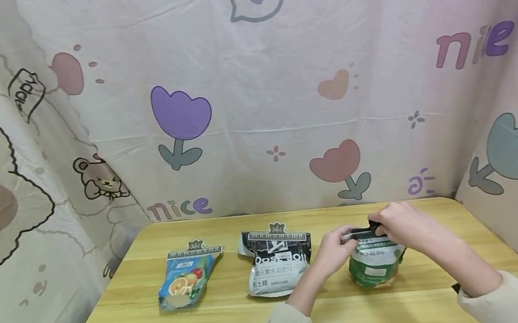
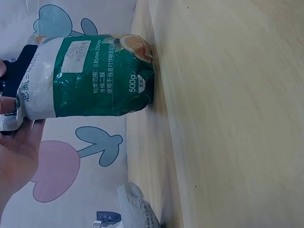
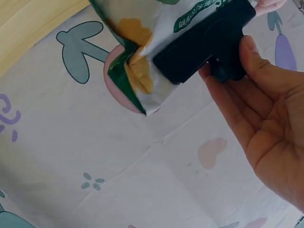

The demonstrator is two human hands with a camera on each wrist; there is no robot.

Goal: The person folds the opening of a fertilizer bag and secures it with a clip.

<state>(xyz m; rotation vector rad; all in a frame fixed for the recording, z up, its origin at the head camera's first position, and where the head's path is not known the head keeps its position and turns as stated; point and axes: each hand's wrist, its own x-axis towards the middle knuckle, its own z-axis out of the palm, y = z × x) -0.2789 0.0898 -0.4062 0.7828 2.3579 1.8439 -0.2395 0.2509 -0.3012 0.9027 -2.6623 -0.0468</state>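
Observation:
A green and white fertilizer bag, marked 500g, stands upright at the table's right side. Across its top edge lies a black clip. My right hand pinches the clip's handle between thumb and fingers, as the right wrist view shows. At the bag's top left corner, my left hand pinches the bag's top edge, its thumb in front and its fingers behind. In the left wrist view, the bag's printed side faces the camera.
Left of the hands lies a black and white loose-soil bag with a clip on its top. Farther left is a blue bag with fruit pictures, also clipped. A printed cloth hangs behind the wooden table.

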